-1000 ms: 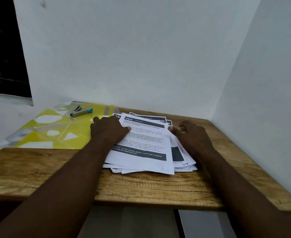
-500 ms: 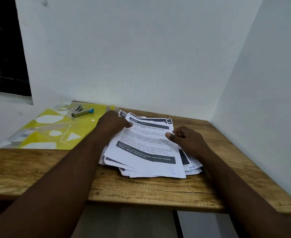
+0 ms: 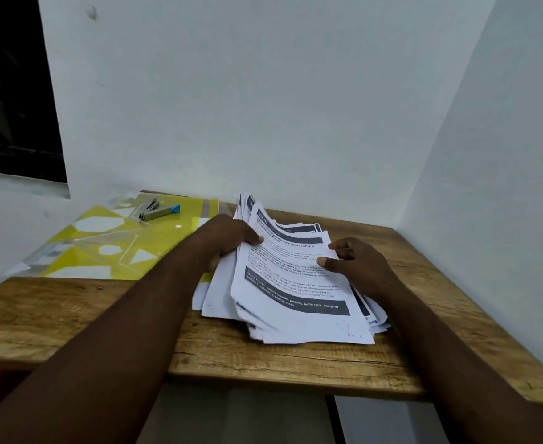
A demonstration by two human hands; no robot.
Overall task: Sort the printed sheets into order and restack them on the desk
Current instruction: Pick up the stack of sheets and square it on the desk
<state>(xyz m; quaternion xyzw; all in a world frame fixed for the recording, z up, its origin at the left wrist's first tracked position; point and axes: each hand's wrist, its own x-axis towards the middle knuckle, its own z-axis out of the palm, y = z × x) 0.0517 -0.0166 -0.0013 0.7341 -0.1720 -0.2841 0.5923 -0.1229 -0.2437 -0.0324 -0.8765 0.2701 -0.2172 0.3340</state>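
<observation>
Wooden desk (image 3: pixel 295 363) in a white corner carries the printed sheets (image 3: pixel 295 293) between both hands. The left hand (image 3: pixel 228 241) grips their tilted-up edge, and the right hand (image 3: pixel 356 264) pinches the top sheet, probably to separate it.

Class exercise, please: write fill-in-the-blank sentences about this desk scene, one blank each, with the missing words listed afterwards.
1. The left hand grips the stack of printed sheets by its ____ edge, which is raised above the wooden desk.
2. The right hand has its thumb on the ____ sheet of that stack.
3. The stapler lies on a ____ folder.

Missing words: left; top; yellow.
</observation>
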